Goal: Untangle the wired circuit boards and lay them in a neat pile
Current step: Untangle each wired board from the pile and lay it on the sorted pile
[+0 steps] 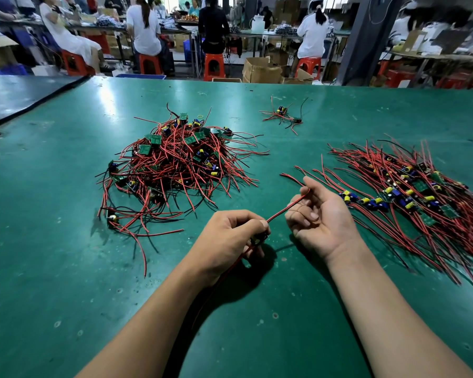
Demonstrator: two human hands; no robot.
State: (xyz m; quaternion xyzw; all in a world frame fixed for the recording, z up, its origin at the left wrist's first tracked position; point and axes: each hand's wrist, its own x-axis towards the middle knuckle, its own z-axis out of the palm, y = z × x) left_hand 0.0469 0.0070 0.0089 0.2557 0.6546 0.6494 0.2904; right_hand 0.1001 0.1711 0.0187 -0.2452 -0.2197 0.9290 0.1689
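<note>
A tangled heap of wired circuit boards (175, 159) lies on the green table, left of centre, red and black wires sticking out all round. A neater row of boards with parallel wires (410, 197) lies at the right. My left hand (230, 236) grips one small board, mostly hidden in its curled fingers. That board's red and black wire pair (284, 209) runs up to the right. My right hand (320, 214), palm up, pinches the far end of this wire pair between thumb and index finger. A second wire hangs down under my left wrist.
A small separate cluster of a few wired boards (284, 115) lies farther back on the green table (66, 268). A dark mat edge (25, 105) runs along the far left. Behind the table, several people sit on red stools at other benches, with cardboard boxes (260, 69) nearby.
</note>
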